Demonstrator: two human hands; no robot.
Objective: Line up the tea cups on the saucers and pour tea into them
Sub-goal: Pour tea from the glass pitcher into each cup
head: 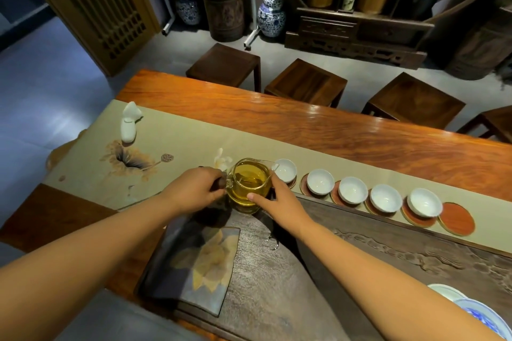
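Your left hand grips the handle of the glass pitcher, fingers curled round it; your right hand rests on the pitcher's other side, fingers fairly straight against the glass, steadying rather than gripping; the pitcher is roughly half full of yellow-green tea and sits near the middle of the bench, at the left end of the cup row, its spout close to the first cup; five white cups run rightward along the beige runner, just beyond the far edge of the dark tea tray; second cup, third cup, fourth cup, fifth cup; each sits on a reddish saucer, though several look off-centre, riding the far-left part of the saucer; one more saucer at the right end of the row carries no cup; all five cups look empty, no tea visible in any; so lining-up looks mostly done, with the spare saucer unfilled and some cups maybe needing centring; pouring looks not yet begun, all five left to fill, probably starting with the first cup beside the spout.
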